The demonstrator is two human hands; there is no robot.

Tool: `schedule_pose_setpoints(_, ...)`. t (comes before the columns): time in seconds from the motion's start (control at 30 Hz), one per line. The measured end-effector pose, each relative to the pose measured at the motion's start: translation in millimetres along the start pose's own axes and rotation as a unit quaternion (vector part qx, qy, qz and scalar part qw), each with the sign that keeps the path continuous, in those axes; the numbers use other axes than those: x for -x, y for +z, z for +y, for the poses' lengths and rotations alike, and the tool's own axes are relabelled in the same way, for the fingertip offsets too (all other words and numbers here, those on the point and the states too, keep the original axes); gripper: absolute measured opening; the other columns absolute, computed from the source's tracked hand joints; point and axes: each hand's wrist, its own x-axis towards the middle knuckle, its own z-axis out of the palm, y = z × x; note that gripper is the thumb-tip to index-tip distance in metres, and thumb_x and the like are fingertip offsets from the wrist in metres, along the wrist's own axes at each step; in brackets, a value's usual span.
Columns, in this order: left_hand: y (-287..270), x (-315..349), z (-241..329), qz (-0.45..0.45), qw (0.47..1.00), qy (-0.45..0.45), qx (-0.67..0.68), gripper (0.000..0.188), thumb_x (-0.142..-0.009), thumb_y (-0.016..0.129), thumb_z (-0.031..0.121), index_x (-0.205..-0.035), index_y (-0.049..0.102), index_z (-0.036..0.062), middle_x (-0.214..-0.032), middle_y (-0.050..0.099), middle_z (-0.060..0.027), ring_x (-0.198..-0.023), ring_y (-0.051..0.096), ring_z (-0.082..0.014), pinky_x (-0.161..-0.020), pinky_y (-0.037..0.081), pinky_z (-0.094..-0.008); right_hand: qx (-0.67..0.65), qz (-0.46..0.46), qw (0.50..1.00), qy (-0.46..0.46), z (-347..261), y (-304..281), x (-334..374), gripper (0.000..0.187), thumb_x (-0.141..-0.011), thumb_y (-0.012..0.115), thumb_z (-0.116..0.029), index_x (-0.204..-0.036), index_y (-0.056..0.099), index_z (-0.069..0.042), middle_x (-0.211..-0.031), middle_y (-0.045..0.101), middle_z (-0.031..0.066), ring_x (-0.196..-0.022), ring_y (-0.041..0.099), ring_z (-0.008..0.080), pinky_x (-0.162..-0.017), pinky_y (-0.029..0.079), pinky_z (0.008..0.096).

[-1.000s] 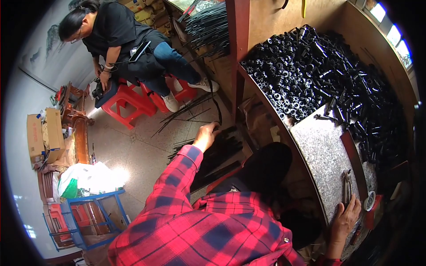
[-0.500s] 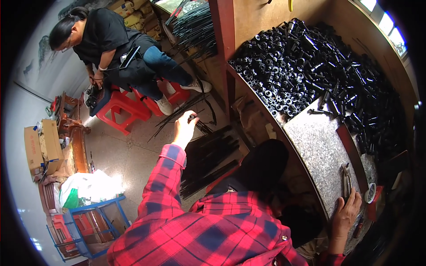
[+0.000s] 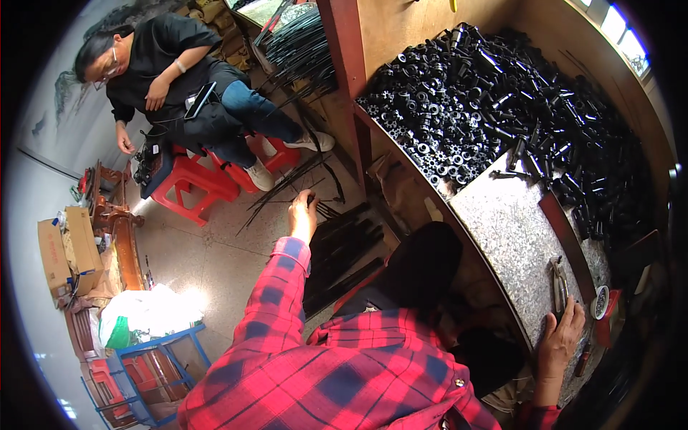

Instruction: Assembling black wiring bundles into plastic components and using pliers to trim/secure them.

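Note:
My left hand (image 3: 304, 217) is stretched out over the floor, its fingers closed round a small black cylindrical part (image 3: 312, 201), mostly hidden by the fingers. Below and beside it lie bundles of long thin black rods (image 3: 345, 240). On the speckled worktop at the right, my right hand (image 3: 561, 335) rests with its fingers round the handles of a pair of pliers (image 3: 559, 281), whose jaws point away from me. Beyond the pliers rises a large heap of small black tubular parts (image 3: 494, 100), some showing round or toothed ends.
A round white container (image 3: 600, 302) stands right of the pliers. A red post (image 3: 342, 50) rises by the worktop's far corner. Across the floor a co-worker (image 3: 168, 79) sits near red stools (image 3: 193, 190). Cardboard boxes (image 3: 79, 247) and a blue frame (image 3: 161, 369) stand at the left.
My left hand has turned and shifted slightly right and down, so the part it holds shows less. The right hand stays on the pliers. The co-worker has leaned back and parted their hands.

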Motion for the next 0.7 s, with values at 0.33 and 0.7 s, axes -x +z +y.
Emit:
schedule_pose_setpoints(0.33, -34, -25, 36, -0.048, 0.998, -0.039, 0.016, 0.023, -0.081, 0.066, 0.012, -0.102, 0.056, 0.0088, -0.091, 0.065, -0.0146, -0.087, 0.063, -0.0334, -0.076, 0.049, -0.0392, -0.003, 0.005, 1.000, -0.002, 1, 1, -2, 0.054, -0.089, 0.057, -0.020, -0.135, 0.039, 0.001, -0.122, 0.045, 0.0203, -0.114, 0.043, 0.0367, -0.099, 0.035, 0.0419)
schedule_pose_setpoints(0.7, -63, -48, 19, 0.082, 0.977, -0.085, 0.177, 0.021, -0.093, 0.047, 0.013, -0.113, 0.045, 0.0064, -0.075, 0.052, -0.0039, -0.070, 0.052, -0.0144, -0.069, 0.044, -0.0292, -0.015, 0.007, 1.000, 0.000, -2, 0, 3, 0.053, -0.090, 0.056, -0.020, -0.135, 0.039, 0.001, -0.123, 0.044, 0.0207, -0.115, 0.043, 0.0366, -0.100, 0.035, 0.0416)
